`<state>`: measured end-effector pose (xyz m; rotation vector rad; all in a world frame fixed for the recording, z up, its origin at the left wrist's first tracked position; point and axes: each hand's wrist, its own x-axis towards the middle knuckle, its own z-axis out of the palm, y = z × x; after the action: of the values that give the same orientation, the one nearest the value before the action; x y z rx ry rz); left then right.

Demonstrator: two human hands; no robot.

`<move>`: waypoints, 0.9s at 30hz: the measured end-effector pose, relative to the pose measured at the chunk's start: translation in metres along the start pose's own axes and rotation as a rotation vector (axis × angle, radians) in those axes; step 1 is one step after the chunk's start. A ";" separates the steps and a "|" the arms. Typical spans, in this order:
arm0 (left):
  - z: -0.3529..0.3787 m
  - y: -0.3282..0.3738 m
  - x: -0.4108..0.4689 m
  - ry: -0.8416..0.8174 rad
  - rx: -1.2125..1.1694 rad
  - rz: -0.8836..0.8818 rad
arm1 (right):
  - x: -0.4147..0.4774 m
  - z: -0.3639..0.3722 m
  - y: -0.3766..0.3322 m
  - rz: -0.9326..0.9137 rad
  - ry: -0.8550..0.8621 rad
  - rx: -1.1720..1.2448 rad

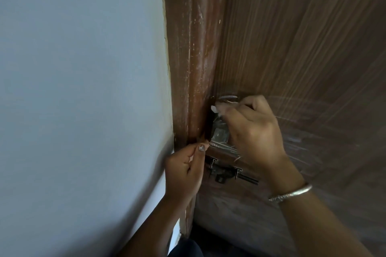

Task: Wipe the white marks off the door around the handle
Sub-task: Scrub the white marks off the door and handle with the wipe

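door handle [219, 132] gripped by right hand [252, 131]; left hand [186, 169] pinches frame edge [198, 127] beside it.

A home interior: wood-grain door [302, 37], sliding bolt latch [227, 172], painted wall [83, 89].

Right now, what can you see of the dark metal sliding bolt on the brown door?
The dark metal sliding bolt is fixed on the brown wood-grain door, near its left edge. A thin rod lies roughly level through two pale brackets, a round knob below it. The left hand is beside it, the right hand above; neither holds it.
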<state>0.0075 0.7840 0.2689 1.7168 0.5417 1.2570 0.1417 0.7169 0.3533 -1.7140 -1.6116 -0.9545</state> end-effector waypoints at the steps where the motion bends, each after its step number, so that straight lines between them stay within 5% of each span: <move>1: 0.000 -0.001 0.000 0.004 -0.010 -0.019 | 0.001 0.002 0.002 -0.057 -0.023 -0.027; 7: 0.001 0.001 0.002 -0.009 -0.098 -0.138 | -0.005 0.000 0.001 -0.109 -0.203 -0.162; 14: 0.006 0.004 0.003 0.053 -0.255 -0.296 | -0.002 -0.003 -0.003 -0.024 -0.168 -0.158; 27: 0.008 0.004 0.003 0.020 -0.265 -0.320 | -0.002 -0.002 -0.002 0.024 -0.211 -0.184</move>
<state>0.0147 0.7807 0.2735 1.3381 0.6056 1.0639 0.1394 0.7139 0.3528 -2.0123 -1.6740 -0.9625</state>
